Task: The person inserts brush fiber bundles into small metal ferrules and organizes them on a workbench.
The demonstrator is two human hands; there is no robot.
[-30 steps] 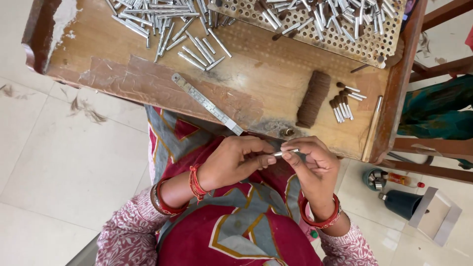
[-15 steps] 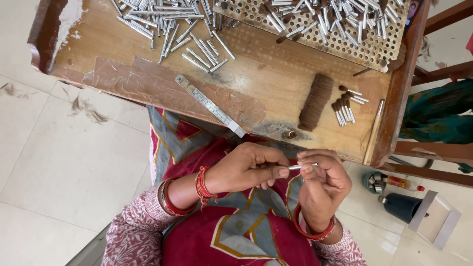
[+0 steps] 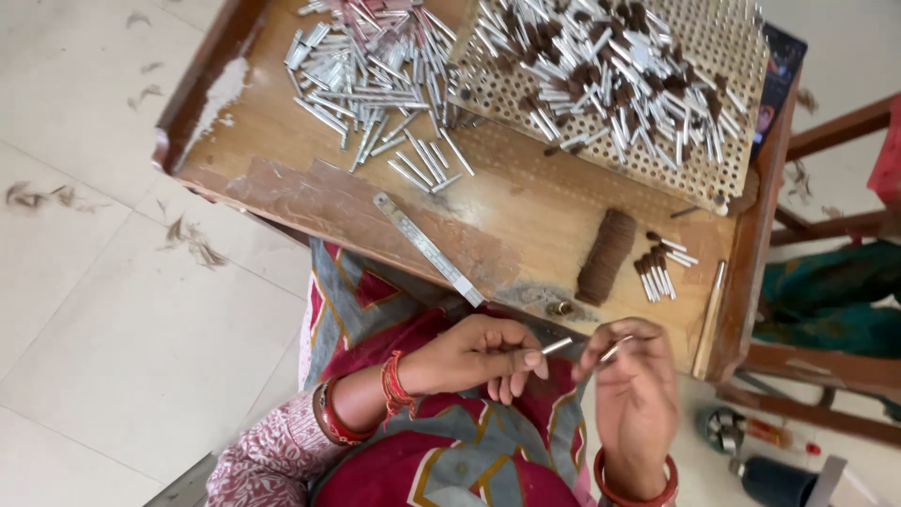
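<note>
We are seeing both hands working low in the frame, just below the near edge of the wooden surface (image 3: 526, 216). The left hand (image 3: 474, 355) is sitting centre-bottom, its fingers (image 3: 526, 360) pinching closed on a small silver tube (image 3: 556, 346) that is pointing right. The right hand (image 3: 633, 404) is sitting lower right, its fingers curling shut on a thin silver piece (image 3: 612, 350); we are not making out what kind, as it is blurred. The two pieces are lying just apart, tips nearly meeting between the hands.

On the surface, we are noting a loose pile of silver tubes (image 3: 375, 84) at upper centre-left, a perforated board (image 3: 619, 84) stuck with tubes and brown tufts at upper right, a metal ruler (image 3: 429, 249) lying diagonally mid-frame, a dark brown bundle (image 3: 605, 256) right of centre, and a small cluster of tufted tubes (image 3: 660, 272) just beside it. Red bangles (image 3: 394, 387) are circling the left wrist. A patterned red garment (image 3: 441, 451) is filling the bottom centre. Pale floor tiles (image 3: 113, 310) are covering the left side.
</note>
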